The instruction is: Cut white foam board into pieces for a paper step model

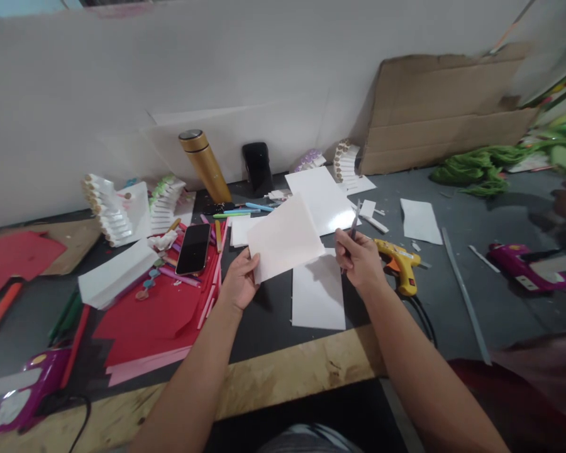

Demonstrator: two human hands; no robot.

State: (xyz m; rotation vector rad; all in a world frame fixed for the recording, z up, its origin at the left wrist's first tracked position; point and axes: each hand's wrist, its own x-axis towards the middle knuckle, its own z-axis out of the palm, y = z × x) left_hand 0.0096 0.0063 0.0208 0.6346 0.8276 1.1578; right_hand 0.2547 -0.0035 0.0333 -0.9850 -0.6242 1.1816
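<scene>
At frame centre the left hand point(238, 280) pinches the white sheet point(285, 239) by its lower corner while the right hand point(358, 259), just beside, grips a slim tool point(355, 223); a steadier, flatter hold seems wise.

Single head-worn view, tilted forward and down, close over the worktable point(273, 327), facing the white wall point(122, 94).

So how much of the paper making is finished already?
Done, it seems: two white stepped paper models stand by the wall. In hand: the left hand holds a white sheet, the right hand a thin grey tool. Probably left: a flat white sheet on the mat, the red paper stack, and the yellow glue gun lying aside.
</scene>
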